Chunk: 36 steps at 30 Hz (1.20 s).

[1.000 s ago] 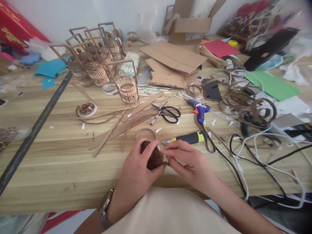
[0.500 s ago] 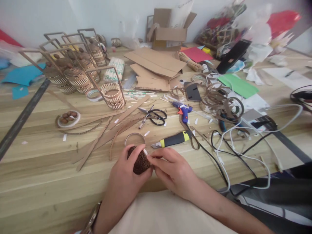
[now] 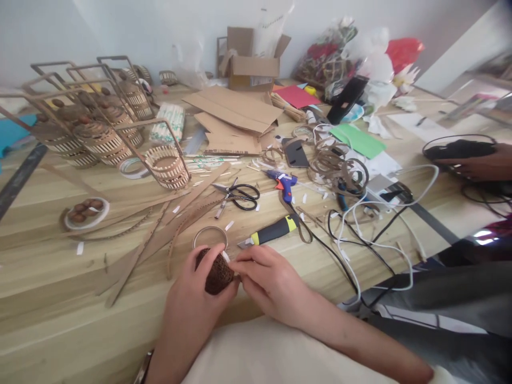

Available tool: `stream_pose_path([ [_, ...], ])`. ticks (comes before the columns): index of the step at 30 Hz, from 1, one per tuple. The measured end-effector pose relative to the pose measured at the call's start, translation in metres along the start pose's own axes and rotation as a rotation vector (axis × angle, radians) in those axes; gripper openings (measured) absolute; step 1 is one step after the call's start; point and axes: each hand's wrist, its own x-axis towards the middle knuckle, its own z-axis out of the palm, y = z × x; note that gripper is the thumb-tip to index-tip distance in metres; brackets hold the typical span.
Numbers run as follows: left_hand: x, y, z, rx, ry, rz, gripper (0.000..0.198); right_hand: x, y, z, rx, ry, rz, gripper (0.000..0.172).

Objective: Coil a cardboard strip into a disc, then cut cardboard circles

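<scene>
Can't make out a single actual word tbh, it's all too small or blurry. There's a line of dark print on the white plastic bag (image 3: 271, 40) poking out of the cardboard carton (image 3: 256, 66) near the worktop's far edge, plus a pale label (image 3: 262, 81) on the carton's front. The lower cardboard sheet (image 3: 230, 143) has a row of tiny dark characters along its near edge. Green print on the packet of sticks (image 3: 167, 122) and the paper-wrapped sticks (image 3: 210, 160), also illegible.
</scene>
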Motion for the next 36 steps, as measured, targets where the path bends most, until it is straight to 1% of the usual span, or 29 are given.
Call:
stream_pose_path([
  [3, -0.001, -0.007, 0.002, 0.0, -0.002, 0.029, 0.044, 0.0, -0.001, 0.002, -0.005, -0.006, 0.014, 0.026],
  [6, -0.001, -0.015, 0.003, 0.001, -0.031, 0.071, 0.046, 0.002, -0.002, 0.002, -0.019, -0.016, 0.038, 0.024],
  [12, 0.001, -0.028, 0.003, -0.031, -0.047, 0.026, 0.045, 0.007, -0.008, 0.005, 0.039, -0.007, 0.104, 0.019],
  [15, 0.001, -0.033, 0.004, -0.065, -0.05, 0.027, 0.047, 0.008, -0.008, 0.009, 0.037, -0.01, 0.081, 0.02],
  [19, 0.002, -0.026, 0.004, -0.09, -0.043, -0.071, 0.046, 0.007, -0.007, 0.012, 0.032, -0.034, 0.059, 0.018],
  [21, 0.002, -0.022, 0.002, -0.091, -0.039, -0.109, 0.046, 0.007, -0.006, 0.012, 0.03, -0.022, 0.031, 0.017],
  [23, 0.002, -0.022, 0.002, -0.11, -0.041, -0.107, 0.046, 0.007, -0.006, 0.013, 0.016, -0.005, 0.0, 0.016],
  [26, 0.002, -0.03, 0.004, -0.128, -0.035, -0.086, 0.045, 0.009, -0.005, 0.013, 0.007, 0.004, -0.015, 0.016],
  [29, 0.002, -0.042, 0.006, -0.09, -0.035, -0.044, 0.048, 0.013, -0.004, 0.012, 0.05, 0.002, 0.039, 0.017],
  [31, 0.003, -0.043, 0.006, -0.048, -0.042, -0.009, 0.051, 0.017, -0.004, 0.011, 0.1, 0.039, 0.104, 0.016],
  [33, 0.004, -0.036, 0.004, -0.013, -0.025, 0.002, 0.05, 0.021, -0.002, 0.01, 0.145, 0.1, 0.186, 0.015],
  [34, 0.004, -0.031, 0.003, -0.001, 0.005, -0.018, 0.048, 0.023, -0.001, 0.009, 0.16, 0.125, 0.226, 0.014],
  [36, 0.005, -0.019, 0.001, 0.007, 0.024, -0.044, 0.046, 0.026, 0.002, 0.008, 0.172, 0.142, 0.29, 0.014],
])
